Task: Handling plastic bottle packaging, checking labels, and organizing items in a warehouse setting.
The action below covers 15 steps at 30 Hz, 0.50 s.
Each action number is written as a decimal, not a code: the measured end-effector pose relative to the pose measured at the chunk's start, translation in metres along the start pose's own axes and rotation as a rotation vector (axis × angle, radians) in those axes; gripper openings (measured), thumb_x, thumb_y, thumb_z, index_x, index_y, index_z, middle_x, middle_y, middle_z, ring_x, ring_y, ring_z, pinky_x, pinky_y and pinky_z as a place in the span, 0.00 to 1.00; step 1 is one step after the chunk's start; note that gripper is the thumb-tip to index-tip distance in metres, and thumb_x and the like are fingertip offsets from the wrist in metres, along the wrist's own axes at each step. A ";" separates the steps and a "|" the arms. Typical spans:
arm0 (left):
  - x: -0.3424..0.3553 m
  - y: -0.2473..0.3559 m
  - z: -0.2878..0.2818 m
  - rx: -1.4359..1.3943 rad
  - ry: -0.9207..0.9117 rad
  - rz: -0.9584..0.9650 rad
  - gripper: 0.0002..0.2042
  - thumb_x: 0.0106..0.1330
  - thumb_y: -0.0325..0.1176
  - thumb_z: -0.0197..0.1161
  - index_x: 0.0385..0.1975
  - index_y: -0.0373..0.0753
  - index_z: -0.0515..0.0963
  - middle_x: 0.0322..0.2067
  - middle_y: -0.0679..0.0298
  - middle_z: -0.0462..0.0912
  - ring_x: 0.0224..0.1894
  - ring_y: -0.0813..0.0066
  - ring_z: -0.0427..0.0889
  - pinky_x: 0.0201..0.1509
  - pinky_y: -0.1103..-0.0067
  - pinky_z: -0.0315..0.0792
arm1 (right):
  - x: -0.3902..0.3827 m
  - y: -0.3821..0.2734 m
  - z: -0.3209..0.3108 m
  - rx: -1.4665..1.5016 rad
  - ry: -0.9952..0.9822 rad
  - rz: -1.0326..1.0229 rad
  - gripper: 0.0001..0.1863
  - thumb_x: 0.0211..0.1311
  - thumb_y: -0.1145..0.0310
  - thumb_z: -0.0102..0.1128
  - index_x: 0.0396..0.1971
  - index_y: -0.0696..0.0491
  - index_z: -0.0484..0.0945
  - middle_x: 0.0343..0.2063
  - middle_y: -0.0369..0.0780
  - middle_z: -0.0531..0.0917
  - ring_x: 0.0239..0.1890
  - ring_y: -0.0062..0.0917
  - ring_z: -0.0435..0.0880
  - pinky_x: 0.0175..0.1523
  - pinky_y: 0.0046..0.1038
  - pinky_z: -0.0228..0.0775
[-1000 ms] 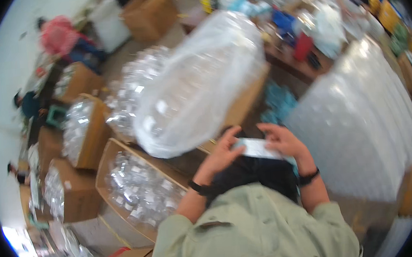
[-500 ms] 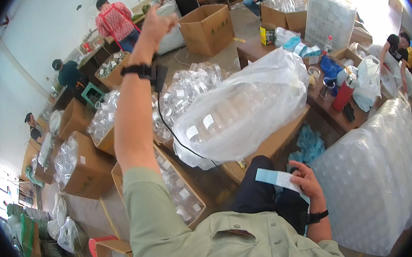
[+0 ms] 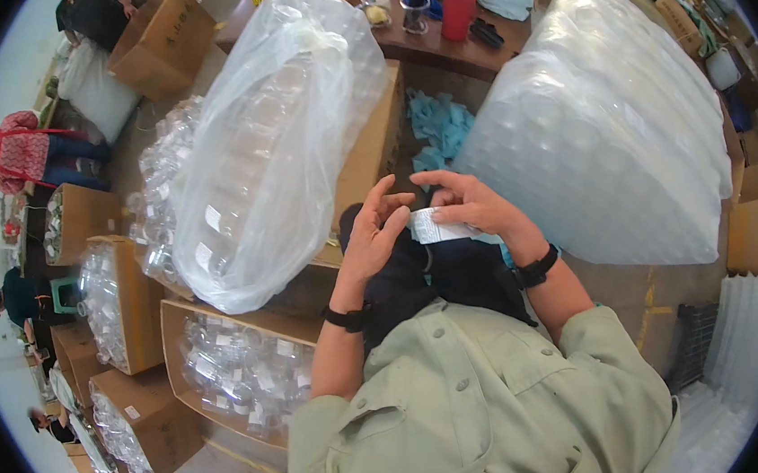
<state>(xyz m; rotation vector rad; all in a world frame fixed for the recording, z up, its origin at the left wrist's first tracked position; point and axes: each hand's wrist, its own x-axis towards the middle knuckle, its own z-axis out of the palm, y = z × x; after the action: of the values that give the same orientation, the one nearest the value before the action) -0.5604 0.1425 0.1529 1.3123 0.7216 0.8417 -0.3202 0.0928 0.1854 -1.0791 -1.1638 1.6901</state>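
Pinching fingers (image 3: pixel 460 214); curved papery strip (image 3: pixel 431 227)

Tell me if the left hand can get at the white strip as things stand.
Probably yes: the left hand is beside the left end of the white strip, with nothing visible between them; the right hand holds it farther along.

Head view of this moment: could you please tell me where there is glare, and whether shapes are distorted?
Head view: glare is strongest near the top of the plastic-wrapped stack, softer on the clear bag; head view: black corners, fisheye bending, the person in red tipped sideways; head view: the white strip's print is too small to read.
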 end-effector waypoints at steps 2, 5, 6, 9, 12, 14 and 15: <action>-0.004 -0.011 0.012 -0.053 -0.014 -0.050 0.28 0.74 0.29 0.66 0.73 0.35 0.67 0.48 0.59 0.88 0.48 0.75 0.85 0.55 0.76 0.77 | -0.004 0.005 -0.003 -0.004 -0.012 0.000 0.36 0.66 0.72 0.69 0.74 0.55 0.68 0.31 0.32 0.83 0.30 0.12 0.77 0.37 0.18 0.69; -0.007 -0.013 0.013 -0.182 -0.048 -0.129 0.28 0.73 0.27 0.68 0.71 0.34 0.69 0.41 0.64 0.88 0.43 0.80 0.84 0.49 0.80 0.77 | -0.001 0.018 -0.002 0.084 -0.050 -0.043 0.37 0.65 0.70 0.72 0.74 0.53 0.68 0.31 0.31 0.83 0.29 0.10 0.76 0.33 0.17 0.65; -0.009 -0.012 0.011 -0.186 -0.051 -0.124 0.27 0.72 0.25 0.68 0.70 0.34 0.70 0.40 0.64 0.88 0.41 0.81 0.84 0.49 0.81 0.77 | -0.002 0.020 -0.002 0.074 -0.060 -0.064 0.38 0.65 0.70 0.72 0.74 0.53 0.68 0.31 0.32 0.83 0.29 0.10 0.76 0.32 0.17 0.65; -0.005 -0.007 0.000 -0.155 -0.064 -0.124 0.26 0.71 0.24 0.68 0.69 0.34 0.73 0.37 0.66 0.88 0.40 0.83 0.84 0.48 0.82 0.76 | -0.006 0.013 -0.004 0.061 -0.072 -0.046 0.37 0.65 0.72 0.71 0.74 0.53 0.68 0.32 0.32 0.83 0.31 0.11 0.77 0.35 0.18 0.68; -0.008 -0.003 -0.004 -0.120 -0.078 -0.139 0.26 0.70 0.23 0.69 0.68 0.35 0.73 0.35 0.69 0.86 0.38 0.84 0.83 0.46 0.83 0.76 | -0.013 0.013 -0.006 0.050 -0.087 -0.019 0.37 0.66 0.73 0.69 0.75 0.53 0.67 0.34 0.33 0.85 0.33 0.12 0.79 0.40 0.19 0.71; -0.008 -0.002 -0.003 -0.052 -0.071 -0.135 0.25 0.70 0.24 0.69 0.67 0.35 0.74 0.36 0.68 0.86 0.39 0.82 0.83 0.48 0.82 0.76 | -0.016 0.011 -0.005 0.043 -0.058 -0.024 0.39 0.65 0.72 0.70 0.76 0.51 0.66 0.33 0.33 0.84 0.30 0.10 0.77 0.33 0.17 0.66; -0.009 -0.006 -0.003 -0.051 -0.067 -0.134 0.25 0.70 0.24 0.69 0.67 0.35 0.74 0.36 0.68 0.86 0.39 0.82 0.83 0.48 0.82 0.76 | -0.015 0.012 -0.005 0.043 -0.062 -0.024 0.39 0.65 0.72 0.70 0.76 0.51 0.66 0.33 0.33 0.84 0.30 0.10 0.77 0.33 0.17 0.66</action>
<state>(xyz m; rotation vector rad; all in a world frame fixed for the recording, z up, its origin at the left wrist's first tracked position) -0.5669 0.1363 0.1467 1.2271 0.7228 0.7006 -0.3126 0.0769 0.1761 -0.9886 -1.1691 1.7333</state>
